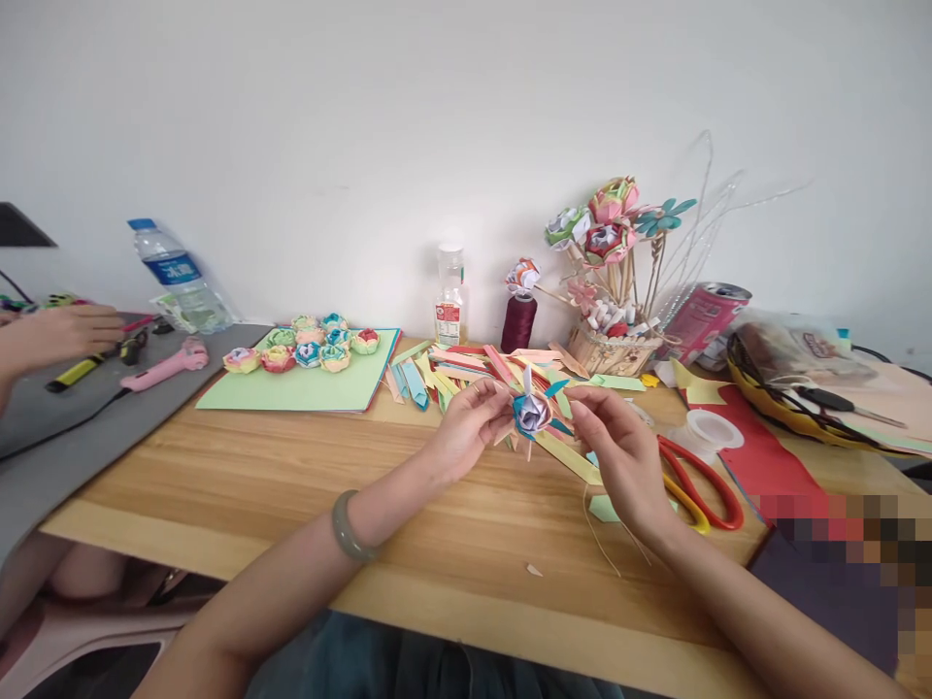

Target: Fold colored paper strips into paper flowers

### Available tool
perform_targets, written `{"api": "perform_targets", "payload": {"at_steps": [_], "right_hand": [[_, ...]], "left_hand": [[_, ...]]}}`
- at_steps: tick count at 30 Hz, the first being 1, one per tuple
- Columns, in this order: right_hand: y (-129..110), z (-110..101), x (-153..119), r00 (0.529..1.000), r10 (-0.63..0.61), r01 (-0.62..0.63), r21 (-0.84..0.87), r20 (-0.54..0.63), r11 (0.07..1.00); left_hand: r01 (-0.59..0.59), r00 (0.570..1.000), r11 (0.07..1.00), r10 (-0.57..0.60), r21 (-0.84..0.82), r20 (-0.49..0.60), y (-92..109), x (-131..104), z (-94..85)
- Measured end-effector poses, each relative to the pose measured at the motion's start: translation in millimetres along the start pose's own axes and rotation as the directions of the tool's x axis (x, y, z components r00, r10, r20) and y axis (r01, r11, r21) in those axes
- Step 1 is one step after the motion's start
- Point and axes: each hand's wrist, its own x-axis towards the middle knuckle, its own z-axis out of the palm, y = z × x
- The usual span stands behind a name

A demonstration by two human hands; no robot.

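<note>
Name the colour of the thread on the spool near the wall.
The thread is dark maroon, best seen in the head view.

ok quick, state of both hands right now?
Left hand: closed, holding the paper flower at its left side.
Right hand: partly curled at the flower's right side; can't tell whether it's gripping.

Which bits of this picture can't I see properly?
In the head view:
Paper flower: its underside, hidden by its petals and the left hand.
Red-handled scissors: partly behind the right hand.
Bottle label: small print too tiny.
Other person's arm: cut off by the left edge.
Pixelated patch: blocks hide what's there.
</note>
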Motion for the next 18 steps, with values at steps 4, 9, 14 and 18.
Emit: {"api": "perform_targets", "payload": {"at_steps": [4,9,14,18], "right_hand": [[-0.7,-2.6,-0.3,0.995,-0.067,0.075,-0.125,0.07,0.989],[1.6,-3.3,-0.6,0.94,-0.221,0.293,-0.282,0.258,0.914],[3.6,-2.7,-1.8,0.905,-0.271,0.378,-0.327,0.328,0.866],[5.3,-3.3,-4.4,0.893,-0.387,0.449,-0.391,0.232,0.803]], "left_hand": [[-0.02,0.999,0.993,0.015,0.113,0.049,0.2,-3.2,3.2],[-0.091,0.995,0.972,0.081,0.218,0.052,0.4,-4.5,5.2],[-0.174,0.984,0.921,0.154,0.349,0.086,-3.3,-4.9,2.4],[-0.308,0.951,0.824,0.271,0.476,0.145,-3.2,-6.2,1.6]]}}
